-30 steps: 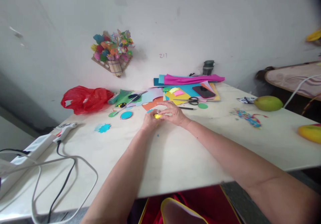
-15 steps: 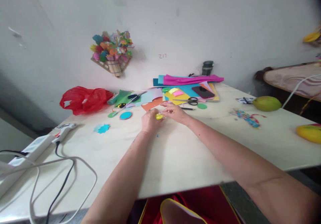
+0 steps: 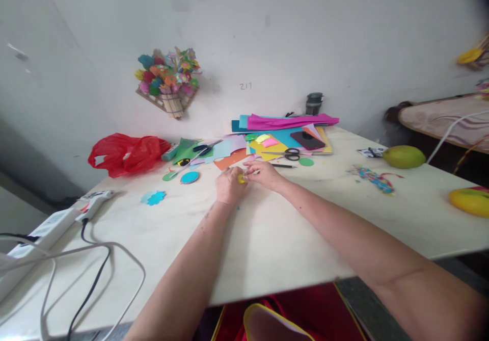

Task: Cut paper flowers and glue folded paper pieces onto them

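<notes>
Between my two hands, above the middle of the table, is a small yellow packet [image 3: 241,178], mostly covered by fingers. My left hand [image 3: 229,184] is closed around its left side. The fingertips of my right hand [image 3: 263,174] pinch its right edge. Behind them lie an orange sheet [image 3: 232,159] and a dark pencil [image 3: 284,166]. Black-handled scissors [image 3: 292,154] rest on coloured paper, close to small green, yellow and pink packets [image 3: 270,141]. A green paper circle [image 3: 306,162] lies right of the pencil.
To the left are a red plastic bag [image 3: 128,153], a blue disc [image 3: 190,177], a blue scalloped cutout [image 3: 156,198] and a power strip [image 3: 48,229] with loose cables. A phone [image 3: 307,140] lies on the paper stack. Mangoes [image 3: 404,156] sit at the right.
My fingers have drawn closer together over the yellow packet, so less of it shows. The clear plastic edge seen earlier between the hands is now mostly hidden.
</notes>
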{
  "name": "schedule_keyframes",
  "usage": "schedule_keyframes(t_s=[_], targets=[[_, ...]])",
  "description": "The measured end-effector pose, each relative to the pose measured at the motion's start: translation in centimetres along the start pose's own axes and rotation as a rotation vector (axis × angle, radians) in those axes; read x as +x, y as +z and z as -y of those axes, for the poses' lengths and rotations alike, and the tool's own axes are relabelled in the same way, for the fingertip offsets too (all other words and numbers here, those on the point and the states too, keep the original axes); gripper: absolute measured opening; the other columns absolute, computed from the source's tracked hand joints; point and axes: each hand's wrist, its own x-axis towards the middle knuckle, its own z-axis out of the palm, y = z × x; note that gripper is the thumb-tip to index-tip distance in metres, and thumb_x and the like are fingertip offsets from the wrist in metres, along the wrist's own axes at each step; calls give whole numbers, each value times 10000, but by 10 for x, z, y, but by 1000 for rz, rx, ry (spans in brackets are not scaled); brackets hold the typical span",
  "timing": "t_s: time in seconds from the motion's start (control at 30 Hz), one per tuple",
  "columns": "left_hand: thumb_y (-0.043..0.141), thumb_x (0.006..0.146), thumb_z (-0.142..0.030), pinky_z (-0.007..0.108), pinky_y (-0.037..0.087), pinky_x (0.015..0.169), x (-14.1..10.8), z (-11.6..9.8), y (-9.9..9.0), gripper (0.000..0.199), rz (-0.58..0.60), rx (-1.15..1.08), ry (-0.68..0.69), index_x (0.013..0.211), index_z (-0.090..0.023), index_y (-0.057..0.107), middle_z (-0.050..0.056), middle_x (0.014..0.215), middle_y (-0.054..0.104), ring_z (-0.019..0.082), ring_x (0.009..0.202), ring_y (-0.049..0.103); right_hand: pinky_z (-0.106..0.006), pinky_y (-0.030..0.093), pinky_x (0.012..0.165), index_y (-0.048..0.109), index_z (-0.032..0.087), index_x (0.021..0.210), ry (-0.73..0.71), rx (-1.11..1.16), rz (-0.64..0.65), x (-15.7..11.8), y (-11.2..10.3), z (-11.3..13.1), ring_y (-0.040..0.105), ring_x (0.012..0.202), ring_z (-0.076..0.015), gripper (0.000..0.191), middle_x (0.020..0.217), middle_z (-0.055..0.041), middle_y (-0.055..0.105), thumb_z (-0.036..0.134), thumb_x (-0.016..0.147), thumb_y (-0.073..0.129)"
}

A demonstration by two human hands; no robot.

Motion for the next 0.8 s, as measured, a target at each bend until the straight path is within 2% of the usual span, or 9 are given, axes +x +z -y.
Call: schedule_keyframes(t_s=[0.2, 0.27, 0.37, 0.43, 0.57, 0.7, 0.8], targets=[[623, 749, -336, 283, 436, 708, 0, 0, 2, 211, -6, -21, 19, 923, -217, 634, 75, 880, 681, 224, 913, 614, -384, 446, 948, 627, 169, 521, 7, 79, 3, 1, -2, -4, 621, 1043, -235, 140, 1033, -95, 707, 144, 603, 738], [641, 739, -352, 281, 436, 708, 0, 1, 2, 221, 2, -30, -14, 915, -220, 632, 73, 890, 680, 223, 915, 616, -368, 471, 907, 684, 163, 617, 44, 150, 31, 1, -7, -2, 634, 1003, -223, 64, 1017, -95, 710, 202, 645, 726], [674, 717, -361, 275, 434, 709, 1, 1, 2, 237, 13, -41, -69, 907, -229, 627, 63, 908, 679, 217, 915, 617, -317, 514, 777, 730, 164, 863, 86, 267, 47, 1, -14, 4, 643, 938, -193, 221, 1031, -86, 701, 335, 751, 647], [679, 717, -363, 274, 431, 709, 2, 2, 2, 229, 15, -44, -77, 898, -233, 628, 58, 911, 679, 215, 918, 616, -282, 510, 721, 718, 156, 930, 94, 284, 37, 1, -17, 7, 641, 899, -176, 271, 1005, -82, 698, 352, 765, 630], [664, 735, -376, 273, 425, 690, 2, 3, 5, 199, 25, -37, -37, 867, -230, 640, 64, 885, 678, 218, 917, 612, -242, 484, 666, 693, 138, 881, 90, 190, 90, -1, -14, 10, 614, 785, -137, 229, 848, -47, 680, 301, 723, 670], [659, 738, -401, 277, 425, 683, 1, 4, 10, 195, 8, -66, 51, 837, -233, 646, 57, 866, 678, 214, 889, 612, -201, 420, 506, 639, 139, 738, 145, 119, 161, -3, -15, 13, 530, 606, -100, 219, 652, 2, 571, 345, 785, 583], [681, 716, -390, 285, 430, 703, 1, 5, 14, 210, -3, -106, 82, 836, -222, 641, 53, 838, 674, 214, 859, 616, -193, 408, 466, 617, 139, 711, 178, 140, 214, -3, -24, 14, 524, 588, -103, 207, 626, 4, 541, 316, 794, 546]])
